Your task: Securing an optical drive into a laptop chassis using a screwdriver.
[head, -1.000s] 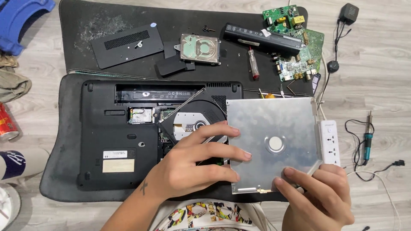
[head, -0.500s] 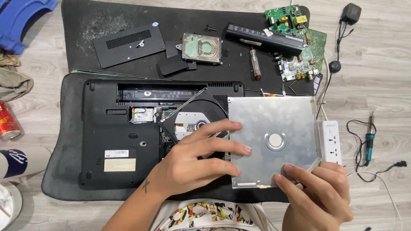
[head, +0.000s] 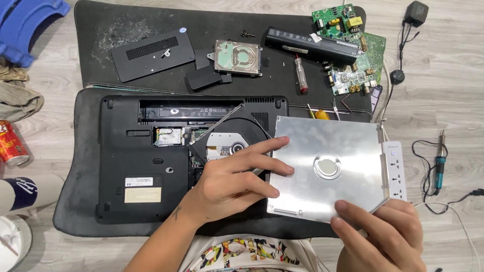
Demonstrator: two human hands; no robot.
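A person sits on a wood-look floor, taking apart a black laptop point(head: 151, 161) that lies upside down on a dark mat point(head: 75, 221). The work looks well under way: a black cover panel point(head: 151, 53), a silver hard drive point(head: 237, 57), a long black battery point(head: 310, 45) and green circuit boards point(head: 353, 55) already lie loose at 12 to 1 o'clock. The silver optical drive point(head: 327, 166) sits at 3 o'clock of the laptop, partly pulled from its bay, the disc tray showing beneath. The left hand point(head: 232, 184) rests on it, fingers spread flat across its left edge. The right hand point(head: 383, 231) pinches its lower right corner, fingers closed on the metal. The rest of the laptop's shell appears unopened. A red-handled screwdriver point(head: 301, 75) lies near the battery.
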